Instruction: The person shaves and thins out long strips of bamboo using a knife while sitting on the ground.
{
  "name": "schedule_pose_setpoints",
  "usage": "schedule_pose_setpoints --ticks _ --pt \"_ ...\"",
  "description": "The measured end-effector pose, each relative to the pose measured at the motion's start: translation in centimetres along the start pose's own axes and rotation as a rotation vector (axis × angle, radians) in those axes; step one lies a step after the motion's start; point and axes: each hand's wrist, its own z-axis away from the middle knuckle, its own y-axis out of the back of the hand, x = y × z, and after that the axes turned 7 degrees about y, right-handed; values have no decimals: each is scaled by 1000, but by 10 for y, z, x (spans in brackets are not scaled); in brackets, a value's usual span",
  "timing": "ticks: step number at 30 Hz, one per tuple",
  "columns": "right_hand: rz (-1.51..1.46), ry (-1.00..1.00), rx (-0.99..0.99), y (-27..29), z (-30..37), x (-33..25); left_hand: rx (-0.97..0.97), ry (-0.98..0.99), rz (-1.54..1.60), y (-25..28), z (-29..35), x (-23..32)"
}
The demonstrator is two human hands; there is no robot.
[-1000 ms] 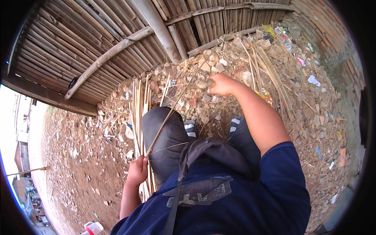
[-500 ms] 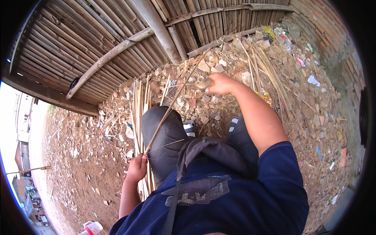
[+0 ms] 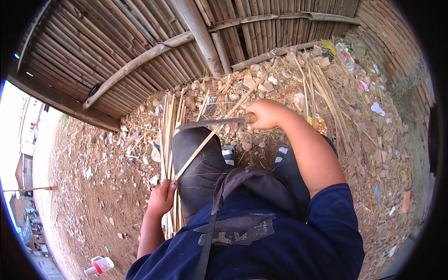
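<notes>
My left hand [image 3: 162,198] is closed on the near end of a long, thin bamboo strip [image 3: 196,155], beside my left thigh. From there the strip slants over my left knee, away and to the right. In my right hand [image 3: 269,114] is the wooden handle of a knife [image 3: 212,122]. Its long, dark blade points left, crossing the strip just beyond my knee; whether it touches the strip I cannot tell. A bundle of pale bamboo strips [image 3: 167,123] lies along the outside of my left leg, under the left hand. A thin fibre curls near that hand.
A bamboo-slat wall [image 3: 149,35] with poles rises ahead, and a brick wall [image 3: 396,42] stands at the right. More strips [image 3: 329,95] lie on the ground at the right, among stones and litter. A clear plastic jug with a red band [image 3: 101,265] is at the lower left.
The knife, blurred and hard to make out before, now shows plainly across the strip. The strip has turned its paler face up. My right hand has moved slightly nearer and right.
</notes>
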Motion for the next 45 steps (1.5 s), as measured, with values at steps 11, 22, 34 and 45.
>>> schedule_pose_setpoints --ticks 11,22,34,45 --pt "-17 -279 104 13 6 8 -78 49 75 8 1 4" --pt "-78 -181 122 1 -6 10 -14 88 170 16 2 17" --pt "-95 -281 232 -10 -16 51 61 -45 22 -17 -7 -10" --pt "-269 -212 87 -7 -13 28 18 32 -71 -24 -14 -16"
